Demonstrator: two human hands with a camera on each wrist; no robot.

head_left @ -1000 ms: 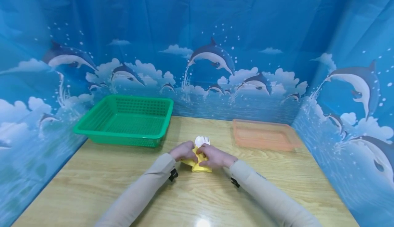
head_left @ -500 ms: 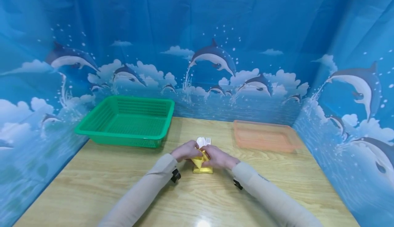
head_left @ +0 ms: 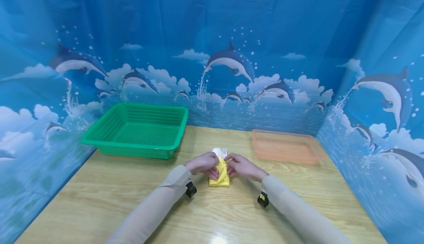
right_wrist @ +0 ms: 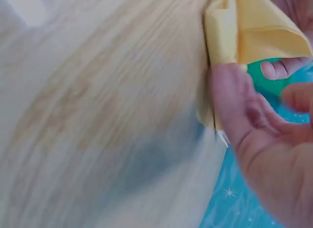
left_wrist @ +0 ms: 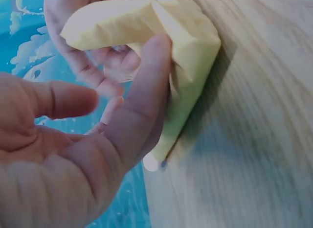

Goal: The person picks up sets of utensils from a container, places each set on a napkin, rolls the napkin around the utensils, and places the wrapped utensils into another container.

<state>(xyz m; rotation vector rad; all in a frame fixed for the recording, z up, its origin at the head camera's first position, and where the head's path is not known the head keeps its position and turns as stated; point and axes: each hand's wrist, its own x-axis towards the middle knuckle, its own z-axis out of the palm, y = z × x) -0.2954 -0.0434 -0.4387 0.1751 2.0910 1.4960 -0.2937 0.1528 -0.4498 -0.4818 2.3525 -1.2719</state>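
Note:
A yellow napkin (head_left: 220, 173) lies folded on the wooden table (head_left: 99, 200), with a white plastic spoon (head_left: 216, 151) and fork (head_left: 224, 151) sticking out of its far end. My left hand (head_left: 206, 165) grips the napkin's left side; in the left wrist view its thumb (left_wrist: 144, 86) presses against the napkin (left_wrist: 188, 47). My right hand (head_left: 237, 165) pinches the right side, and the right wrist view shows its thumb (right_wrist: 234, 105) along the napkin's edge (right_wrist: 254, 30). The cutlery handles are hidden inside the fold.
A green mesh basket (head_left: 135, 130) stands at the back left of the table. An orange translucent tray (head_left: 285, 146) lies at the back right. Blue dolphin-print curtains (head_left: 228, 60) close in the back and both sides.
The hands have drawn slightly apart, so the folded napkin now shows between them. The right hand has shifted right. The napkin looks narrower and more tightly wrapped round the cutlery.

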